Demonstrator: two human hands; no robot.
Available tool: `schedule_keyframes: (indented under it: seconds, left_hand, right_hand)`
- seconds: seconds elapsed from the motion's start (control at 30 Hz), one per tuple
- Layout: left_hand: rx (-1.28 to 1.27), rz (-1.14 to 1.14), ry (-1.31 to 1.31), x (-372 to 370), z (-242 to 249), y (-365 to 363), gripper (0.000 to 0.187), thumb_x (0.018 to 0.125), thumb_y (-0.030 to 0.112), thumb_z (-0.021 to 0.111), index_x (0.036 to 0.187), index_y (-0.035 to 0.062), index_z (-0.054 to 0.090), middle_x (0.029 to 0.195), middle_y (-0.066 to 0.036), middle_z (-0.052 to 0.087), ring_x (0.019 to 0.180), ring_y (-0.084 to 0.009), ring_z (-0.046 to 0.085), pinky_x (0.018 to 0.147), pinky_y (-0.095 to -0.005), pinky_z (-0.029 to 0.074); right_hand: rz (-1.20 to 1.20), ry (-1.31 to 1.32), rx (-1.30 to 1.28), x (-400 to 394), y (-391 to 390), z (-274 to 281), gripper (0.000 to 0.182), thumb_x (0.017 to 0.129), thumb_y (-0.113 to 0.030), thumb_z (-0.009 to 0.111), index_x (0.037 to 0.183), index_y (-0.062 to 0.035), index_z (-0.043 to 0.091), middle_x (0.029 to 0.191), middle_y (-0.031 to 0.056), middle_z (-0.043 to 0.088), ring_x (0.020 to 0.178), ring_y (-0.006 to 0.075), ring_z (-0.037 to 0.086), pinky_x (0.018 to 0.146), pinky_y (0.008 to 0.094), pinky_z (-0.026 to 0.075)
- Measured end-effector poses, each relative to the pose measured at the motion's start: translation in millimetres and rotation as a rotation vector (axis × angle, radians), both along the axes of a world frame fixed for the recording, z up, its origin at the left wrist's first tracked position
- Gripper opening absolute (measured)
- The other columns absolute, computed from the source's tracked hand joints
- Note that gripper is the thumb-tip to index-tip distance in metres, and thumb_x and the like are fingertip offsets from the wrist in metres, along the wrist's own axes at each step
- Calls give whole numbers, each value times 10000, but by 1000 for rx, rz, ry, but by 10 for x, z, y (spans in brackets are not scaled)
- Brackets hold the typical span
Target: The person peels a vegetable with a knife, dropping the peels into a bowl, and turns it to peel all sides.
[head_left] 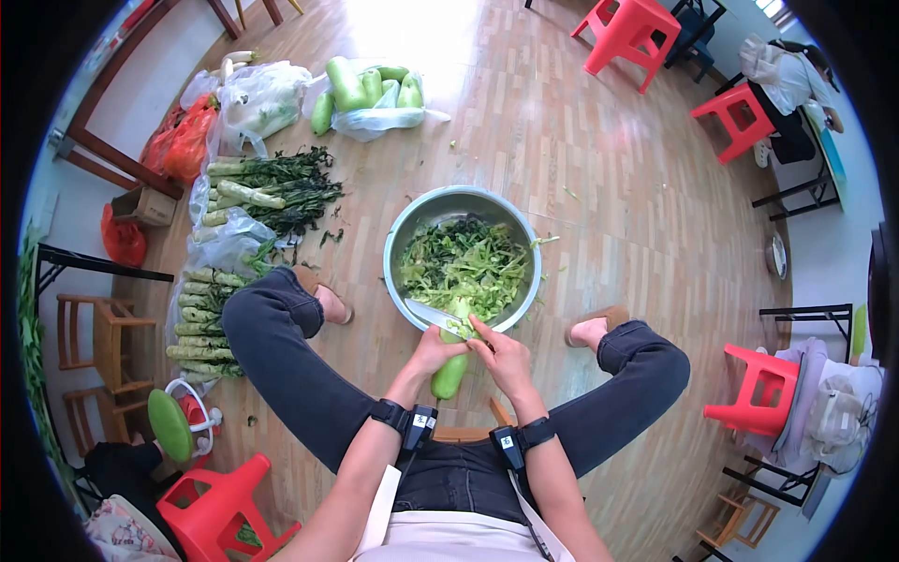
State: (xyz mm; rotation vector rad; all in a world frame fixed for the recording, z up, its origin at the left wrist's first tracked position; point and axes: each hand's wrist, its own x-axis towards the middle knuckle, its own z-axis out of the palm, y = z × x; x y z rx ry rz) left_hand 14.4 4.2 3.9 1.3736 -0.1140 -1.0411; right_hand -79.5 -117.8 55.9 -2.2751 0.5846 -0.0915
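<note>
A long green gourd (pixel 450 375) points down toward my lap, its upper end over the near rim of a metal basin (pixel 391 245). My left hand (pixel 436 350) is closed round the gourd from the left. A knife (pixel 429 314) lies across the gourd's upper part, blade toward the upper left. My right hand (pixel 502 357) is closed at the knife's lower right end, where the handle is mostly hidden by the fingers. Pale peeled bits show beside the blade. Green peelings and leaves (pixel 461 262) fill much of the basin.
Stem vegetables (pixel 206 328) lie on plastic at the left, below leafy stalks (pixel 248 195). Bagged gourds (pixel 348 86) stand beyond. Red stools (pixel 755 389) are on both sides. A person (pixel 796 80) sits at the upper right. My feet flank the basin.
</note>
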Motion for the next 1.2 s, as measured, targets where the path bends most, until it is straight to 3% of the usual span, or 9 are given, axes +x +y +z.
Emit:
schedule_keyframes:
  seconds: [0.5, 0.67, 0.77, 0.87, 0.97, 1.03, 1.07, 1.13, 1.2]
  left_hand:
    - [49, 71, 4, 6, -76, 56, 592, 665, 67, 702, 1170, -21, 406, 1047, -120, 561, 912, -167, 564, 747, -292, 487]
    - [102, 18, -119, -45, -289, 66, 801, 609, 157, 733, 1249, -69, 309, 1098, -154, 526, 960, -197, 546, 789, -289, 470]
    - [146, 52, -66, -38, -296, 59, 883, 581, 196, 742, 1273, -88, 273, 1106, -162, 515, 979, -206, 535, 813, -294, 458]
    - [113, 43, -80, -40, -331, 78, 891, 586, 202, 742, 1285, -79, 267, 1102, -158, 514, 978, -204, 534, 822, -297, 452]
    - [152, 41, -137, -54, -318, 70, 860, 595, 164, 741, 1285, -57, 278, 1097, -144, 515, 977, -193, 533, 817, -298, 455]
    - [107, 42, -113, -59, -230, 54, 844, 601, 137, 739, 1285, -44, 279, 1094, -139, 516, 976, -188, 533, 811, -296, 457]
    - [62, 47, -93, -52, -184, 52, 829, 607, 110, 736, 1284, -30, 280, 1092, -134, 516, 976, -182, 533, 806, -294, 459]
    - [41, 65, -90, -96, -142, 29, 810, 612, 87, 732, 1278, -19, 283, 1084, -128, 517, 964, -180, 536, 797, -296, 462]
    - [20, 82, -85, -96, -150, 28, 793, 616, 63, 727, 1272, -8, 286, 1076, -123, 518, 952, -178, 539, 788, -298, 466]
  right_hand:
    - [-1, -54, -150, 144, 87, -83, 405, 773, -319, 636, 1165, -241, 571, 636, 49, 568, 544, 177, 564, 519, 303, 440]
    - [-42, -65, -164, 201, 118, -167, 381, 780, -317, 626, 1151, -243, 581, 651, 48, 585, 554, 181, 575, 517, 304, 439]
    - [-63, -66, -137, 237, 112, -180, 375, 785, -324, 617, 1150, -244, 582, 673, 49, 601, 561, 188, 585, 521, 308, 442]
    - [-58, -55, -161, 244, 123, -209, 369, 787, -329, 611, 1149, -257, 582, 675, 58, 607, 570, 203, 592, 527, 316, 446]
    - [-73, -139, -144, 221, 91, -359, 350, 818, -345, 589, 1137, -200, 593, 628, 33, 602, 538, 166, 576, 513, 282, 440]
    - [-255, -86, 471, 233, 72, -488, 402, 872, -391, 518, 1190, -146, 551, 544, 5, 531, 460, 110, 506, 439, 237, 387]
    - [-257, -87, 470, 209, 24, -534, 402, 872, -391, 518, 1190, -146, 551, 544, 5, 531, 460, 110, 506, 439, 237, 387]
    - [-444, 111, 1137, 230, -87, -362, 454, 912, -400, 446, 1266, -116, 468, 511, -35, 428, 422, 47, 399, 386, 192, 302]
    - [-482, 100, 1210, 239, -79, -284, 446, 923, -379, 434, 1291, -126, 437, 503, -48, 406, 404, 40, 364, 372, 173, 265]
